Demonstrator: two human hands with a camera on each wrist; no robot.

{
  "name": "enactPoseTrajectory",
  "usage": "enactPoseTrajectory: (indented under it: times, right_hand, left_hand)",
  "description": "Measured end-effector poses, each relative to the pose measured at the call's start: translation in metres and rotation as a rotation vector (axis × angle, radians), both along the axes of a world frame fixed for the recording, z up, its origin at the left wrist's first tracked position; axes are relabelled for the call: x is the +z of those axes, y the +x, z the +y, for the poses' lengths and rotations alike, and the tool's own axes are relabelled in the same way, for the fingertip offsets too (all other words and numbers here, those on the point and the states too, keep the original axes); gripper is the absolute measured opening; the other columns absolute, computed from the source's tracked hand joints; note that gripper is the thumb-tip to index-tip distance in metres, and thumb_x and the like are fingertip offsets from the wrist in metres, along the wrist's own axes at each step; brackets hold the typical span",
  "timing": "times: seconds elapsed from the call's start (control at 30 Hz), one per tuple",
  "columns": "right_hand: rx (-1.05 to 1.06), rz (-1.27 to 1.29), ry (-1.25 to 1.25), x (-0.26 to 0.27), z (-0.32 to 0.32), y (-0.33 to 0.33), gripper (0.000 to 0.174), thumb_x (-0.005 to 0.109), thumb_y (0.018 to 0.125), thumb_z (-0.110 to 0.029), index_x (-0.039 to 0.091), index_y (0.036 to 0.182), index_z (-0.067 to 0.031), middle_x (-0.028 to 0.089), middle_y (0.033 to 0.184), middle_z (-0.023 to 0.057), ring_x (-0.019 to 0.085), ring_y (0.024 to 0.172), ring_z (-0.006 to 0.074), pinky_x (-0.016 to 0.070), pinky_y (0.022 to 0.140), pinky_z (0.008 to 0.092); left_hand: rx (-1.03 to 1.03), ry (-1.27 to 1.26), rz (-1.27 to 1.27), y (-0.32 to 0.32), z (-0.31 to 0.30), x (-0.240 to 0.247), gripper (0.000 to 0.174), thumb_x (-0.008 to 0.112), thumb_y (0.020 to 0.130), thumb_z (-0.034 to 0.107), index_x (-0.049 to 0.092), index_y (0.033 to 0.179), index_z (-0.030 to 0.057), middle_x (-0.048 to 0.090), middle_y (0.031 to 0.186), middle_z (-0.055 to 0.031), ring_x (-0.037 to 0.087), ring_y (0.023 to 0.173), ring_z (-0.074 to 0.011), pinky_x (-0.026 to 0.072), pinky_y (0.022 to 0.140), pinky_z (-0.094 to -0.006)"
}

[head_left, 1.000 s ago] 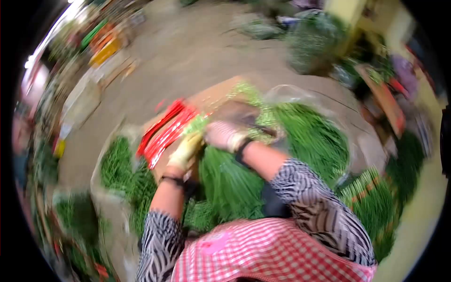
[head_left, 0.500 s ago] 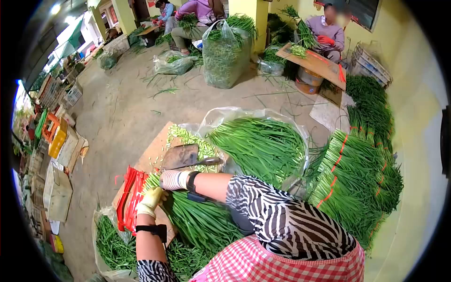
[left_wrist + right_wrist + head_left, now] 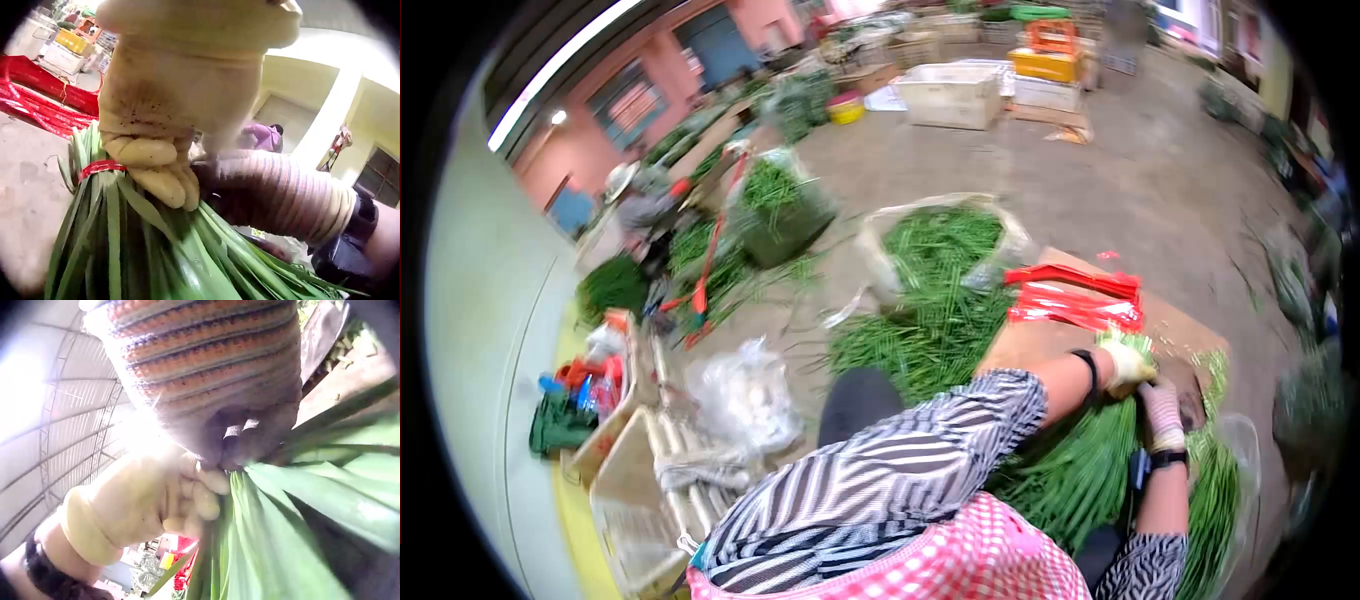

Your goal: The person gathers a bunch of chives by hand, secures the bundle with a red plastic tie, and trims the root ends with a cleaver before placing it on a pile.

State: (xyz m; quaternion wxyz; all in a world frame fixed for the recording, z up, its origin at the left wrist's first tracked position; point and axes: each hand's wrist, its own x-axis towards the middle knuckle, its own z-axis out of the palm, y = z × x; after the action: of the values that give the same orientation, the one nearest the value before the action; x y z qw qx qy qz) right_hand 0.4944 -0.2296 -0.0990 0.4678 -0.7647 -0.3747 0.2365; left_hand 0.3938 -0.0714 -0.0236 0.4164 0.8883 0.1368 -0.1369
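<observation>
A bunch of garlic chives (image 3: 1090, 450) fans out toward the person's lap, its pale stem ends over the cardboard-brown board (image 3: 1030, 345). Near those ends a red tie (image 3: 103, 167) goes round the stems. The left hand (image 3: 1125, 365), in a pale yellow glove, grips the bunch beside the tie with curled fingers. Close against it, the right hand (image 3: 1165, 410), in a striped glove, holds the leaves with bent fingers, partly hidden in shadow in the right wrist view. Red tie strips (image 3: 1075, 300) lie in a pile on the board. A cleaver (image 3: 1185, 390) lies beyond the right hand.
An open sack (image 3: 875, 250) of loose greens stands left of the board. More chives (image 3: 1215, 510) lie at the right. Crumpled clear plastic (image 3: 745, 395) and a pale crate (image 3: 625, 500) are at the left. Farther off are a white bin (image 3: 948, 95) and a person in a hat (image 3: 645, 205).
The head view has swung to the left, so the board and hands now appear at the right. Both hands stay together at the stem end of the bunch.
</observation>
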Motion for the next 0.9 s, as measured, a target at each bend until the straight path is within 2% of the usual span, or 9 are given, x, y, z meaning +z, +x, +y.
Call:
enactPoseTrajectory:
  times: [0.1, 0.2, 0.3, 0.4, 0.57, 0.67, 0.73, 0.83, 0.9]
  right_hand:
    - [-0.015, -0.065, -0.09, 0.007, -0.008, 0.003, 0.031, 0.066, 0.09, -0.018, 0.072, 0.111, 0.0033, 0.074, 0.091, 0.0151, 0.066, 0.083, 0.025, 0.0522, 0.081, 0.0362]
    - [-0.061, -0.159, -0.099, -0.011, -0.002, 0.006, 0.032, 0.066, 0.09, -0.019, 0.071, 0.111, 0.0043, 0.074, 0.091, 0.0188, 0.067, 0.083, 0.0289, 0.0521, 0.082, 0.039]
    - [-0.046, -0.21, -0.073, -0.006, 0.002, 0.001, 0.029, 0.063, 0.091, -0.016, 0.07, 0.111, 0.0044, 0.073, 0.095, 0.0212, 0.066, 0.084, 0.0303, 0.0518, 0.083, 0.0404]
    - [-0.065, -0.167, -0.102, 0.003, 0.002, -0.005, 0.028, 0.061, 0.092, -0.014, 0.07, 0.111, 0.0044, 0.073, 0.097, 0.0223, 0.067, 0.086, 0.0305, 0.0518, 0.084, 0.0402]
    - [-0.131, -0.332, -0.192, -0.013, 0.004, 0.001, 0.025, 0.057, 0.097, -0.01, 0.069, 0.114, 0.0036, 0.071, 0.103, 0.0298, 0.067, 0.096, 0.0472, 0.0521, 0.088, 0.0472]
    - [-0.129, -0.454, -0.214, 0.007, 0.002, -0.016, 0.024, 0.058, 0.1, -0.015, 0.067, 0.111, 0.0038, 0.069, 0.101, 0.033, 0.064, 0.094, 0.0514, 0.0515, 0.083, 0.0512]
    - [-0.141, -0.546, -0.242, 0.017, 0.003, -0.029, 0.023, 0.059, 0.102, -0.019, 0.066, 0.102, 0.0025, 0.068, 0.094, 0.0304, 0.065, 0.089, 0.0503, 0.0509, 0.08, 0.0539]
    - [-0.121, -0.796, -0.28, 0.025, 0.008, -0.037, 0.019, 0.062, 0.1, -0.02, 0.067, 0.098, -0.0022, 0.066, 0.087, 0.0254, 0.065, 0.082, 0.0453, 0.0523, 0.075, 0.0528]
    - [-0.092, -0.707, -0.339, 0.027, 0.015, -0.036, 0.02, 0.063, 0.099, -0.02, 0.067, 0.104, -0.0012, 0.068, 0.094, 0.026, 0.066, 0.09, 0.0448, 0.0523, 0.078, 0.0536]
  left_hand:
    - [-0.082, -0.125, 0.266, 0.032, 0.002, -0.021, 0.054, 0.039, 0.104, 0.039, 0.077, 0.106, 0.0007, 0.079, 0.099, -0.0169, 0.077, 0.083, -0.0298, 0.0609, 0.079, -0.044]
    - [-0.05, -0.172, 0.275, 0.01, 0.01, 0.003, 0.046, 0.04, 0.103, 0.033, 0.075, 0.108, 0.0042, 0.079, 0.097, -0.0154, 0.076, 0.077, -0.032, 0.0608, 0.073, -0.0444]
    - [-0.042, -0.175, 0.29, 0.003, 0.012, 0.018, 0.047, 0.039, 0.103, 0.033, 0.075, 0.109, 0.0037, 0.079, 0.102, -0.0149, 0.077, 0.083, -0.032, 0.0613, 0.077, -0.0462]
    - [-0.1, -0.147, 0.388, 0.022, 0.012, 0.006, 0.05, 0.034, 0.107, 0.032, 0.074, 0.118, 0.0042, 0.077, 0.114, -0.0138, 0.074, 0.103, -0.0299, 0.0586, 0.091, -0.0446]
    - [-0.144, 0.474, -0.146, 0.033, -0.001, -0.042, 0.035, 0.058, 0.093, 0.029, 0.079, 0.108, 0.0057, 0.077, 0.108, -0.0187, 0.074, 0.103, -0.0333, 0.0578, 0.091, -0.0446]
    - [0.039, 0.392, -0.217, -0.002, -0.005, -0.015, 0.032, 0.066, 0.083, 0.03, 0.081, 0.095, 0.0042, 0.075, 0.101, -0.022, 0.074, 0.099, -0.0373, 0.0581, 0.086, -0.0451]
    - [0.288, 0.161, -0.196, -0.027, -0.002, -0.01, 0.033, 0.067, 0.081, 0.029, 0.08, 0.096, 0.0028, 0.075, 0.101, -0.0234, 0.074, 0.098, -0.039, 0.0577, 0.088, -0.0462]
    - [0.34, -0.003, -0.174, -0.024, 0.005, -0.035, 0.038, 0.066, 0.083, 0.034, 0.078, 0.1, 0.0027, 0.075, 0.105, -0.0236, 0.072, 0.102, -0.0382, 0.0555, 0.093, -0.0451]
    - [0.333, -0.066, -0.171, -0.034, 0.006, -0.027, 0.037, 0.066, 0.084, 0.036, 0.078, 0.102, 0.0058, 0.075, 0.105, -0.0209, 0.072, 0.099, -0.0361, 0.0558, 0.09, -0.0442]
